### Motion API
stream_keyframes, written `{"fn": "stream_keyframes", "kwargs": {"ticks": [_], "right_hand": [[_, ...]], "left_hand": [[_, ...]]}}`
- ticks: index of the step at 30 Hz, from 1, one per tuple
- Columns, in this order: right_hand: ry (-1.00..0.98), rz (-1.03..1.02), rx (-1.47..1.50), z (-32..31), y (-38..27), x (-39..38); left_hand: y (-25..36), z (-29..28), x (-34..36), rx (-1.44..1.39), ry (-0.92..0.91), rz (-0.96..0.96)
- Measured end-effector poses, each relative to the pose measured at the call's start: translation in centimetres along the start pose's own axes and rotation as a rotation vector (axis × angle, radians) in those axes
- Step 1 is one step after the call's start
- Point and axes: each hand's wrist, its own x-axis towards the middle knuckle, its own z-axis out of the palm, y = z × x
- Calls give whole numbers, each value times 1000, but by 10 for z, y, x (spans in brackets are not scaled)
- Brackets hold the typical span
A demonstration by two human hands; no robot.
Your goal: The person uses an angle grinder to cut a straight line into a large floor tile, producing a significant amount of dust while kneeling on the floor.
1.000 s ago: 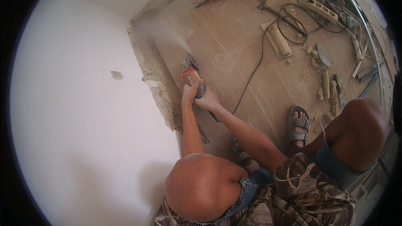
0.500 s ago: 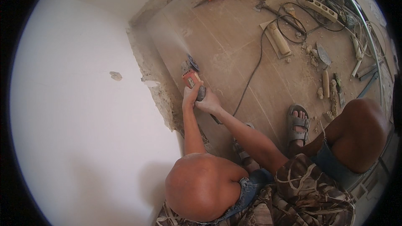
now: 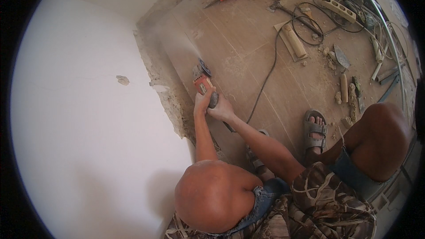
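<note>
A white wall point(image 3: 79, 84) takes up the left side, its lower edge broken away to rough masonry. Alongside lies the brown floor point(image 3: 241, 73), dusty and marked with pale lines. Across it a dark cord point(image 3: 264, 82) runs from beside the right wrist to loose loops near the power strip point(image 3: 338, 9), slack enough, it seems, to give the tool free reach. A float point(image 3: 294, 42) and a trowel point(image 3: 341, 57) rest to the right, well apart from the hands, probably set aside to leave room. The red grinder point(image 3: 203, 82) is low over the floor near the broken edge, ahead of the left knee. The left hand point(image 3: 202, 102) wraps its body, fingers curled around it; the right hand point(image 3: 222, 109) closes around the rear end, though its fingertips are hidden. Two hands likely steady it against kick. The disc point(image 3: 205, 67) stands nearly on edge, dust streaming forward, away from the person; whether its rim touches the floor, I cannot tell.
</note>
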Motion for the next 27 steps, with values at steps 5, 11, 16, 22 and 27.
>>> {"fn": "stream_keyframes", "kwargs": {"ticks": [5,11,16,22,27], "right_hand": [[-3,7,-25,4,10,2],[10,3,4,4,11,-4],[7,12,-4,2,13,-7],[-15,43,-9,0,13,-12],[6,20,-6,-1,15,-17]], "left_hand": [[-2,2,-5,12,-8,-7],[2,5,-15,-3,-9,8],[5,8,-21,7,-9,-11],[-1,7,-22,24,-10,2],[-6,9,-24,1,3,42]]}}
